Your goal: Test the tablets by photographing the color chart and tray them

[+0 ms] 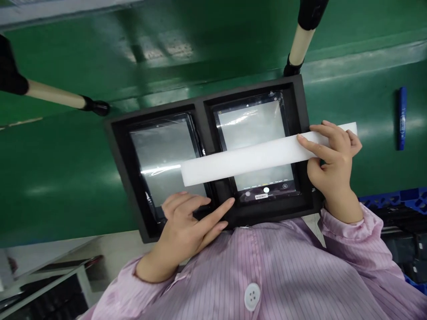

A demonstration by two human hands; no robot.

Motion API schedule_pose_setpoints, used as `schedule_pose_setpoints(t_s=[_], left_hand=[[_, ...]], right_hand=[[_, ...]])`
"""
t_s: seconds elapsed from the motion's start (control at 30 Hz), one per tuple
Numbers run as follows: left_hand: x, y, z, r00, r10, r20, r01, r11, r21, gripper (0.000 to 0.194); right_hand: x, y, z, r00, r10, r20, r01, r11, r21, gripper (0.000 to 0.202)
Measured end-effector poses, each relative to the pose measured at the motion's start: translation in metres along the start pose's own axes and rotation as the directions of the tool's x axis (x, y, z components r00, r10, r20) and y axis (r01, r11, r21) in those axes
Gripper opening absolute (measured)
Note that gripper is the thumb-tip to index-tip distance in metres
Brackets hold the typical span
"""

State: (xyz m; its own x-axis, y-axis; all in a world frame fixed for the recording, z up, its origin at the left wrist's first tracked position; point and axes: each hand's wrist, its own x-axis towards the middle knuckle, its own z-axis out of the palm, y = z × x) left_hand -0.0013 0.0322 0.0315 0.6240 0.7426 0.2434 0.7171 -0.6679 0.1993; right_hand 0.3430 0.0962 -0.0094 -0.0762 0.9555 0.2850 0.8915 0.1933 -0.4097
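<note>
My right hand (333,155) grips one end of a long white foam strip (240,158), which stretches leftward over a black two-compartment tray (203,120). In each compartment lies a tablet in clear film. Under the strip, the right tablet (253,124) shows a camera screen with a shutter button and a small white label at its lower edge. A pale grey screen shows on the left tablet (163,146), with a bright reflection across it. My left hand (190,222) is over the tray's near edge, empty, its fingers apart and the index pointing toward the right tablet's lower corner.
A blue marker (402,118) lies on the green table (60,178) at the right. Two cream tubes with black joints, one left (56,93) and one right (301,44), stand behind the tray. A blue crate (410,198) holding dark items is at lower right.
</note>
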Motion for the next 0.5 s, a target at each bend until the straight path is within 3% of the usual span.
schedule_pose_setpoints(t_s=[0.13,0.33,0.5], left_hand=[[-0.014,0.0,0.0,0.999,-0.036,0.016,0.035,0.999,0.026,0.026],[-0.017,0.002,0.001,0.997,-0.069,-0.022,0.07,0.997,0.037,0.025],[-0.031,0.006,0.004,0.99,-0.137,-0.041,0.14,0.987,0.079,0.025]], right_hand=[[-0.002,-0.001,0.0,1.0,0.002,-0.019,-0.002,1.0,-0.006,0.05],[0.001,0.0,0.003,0.993,-0.079,-0.088,0.076,0.997,-0.03,0.052],[-0.015,0.037,-0.021,0.961,-0.271,-0.047,0.266,0.96,-0.091,0.048]])
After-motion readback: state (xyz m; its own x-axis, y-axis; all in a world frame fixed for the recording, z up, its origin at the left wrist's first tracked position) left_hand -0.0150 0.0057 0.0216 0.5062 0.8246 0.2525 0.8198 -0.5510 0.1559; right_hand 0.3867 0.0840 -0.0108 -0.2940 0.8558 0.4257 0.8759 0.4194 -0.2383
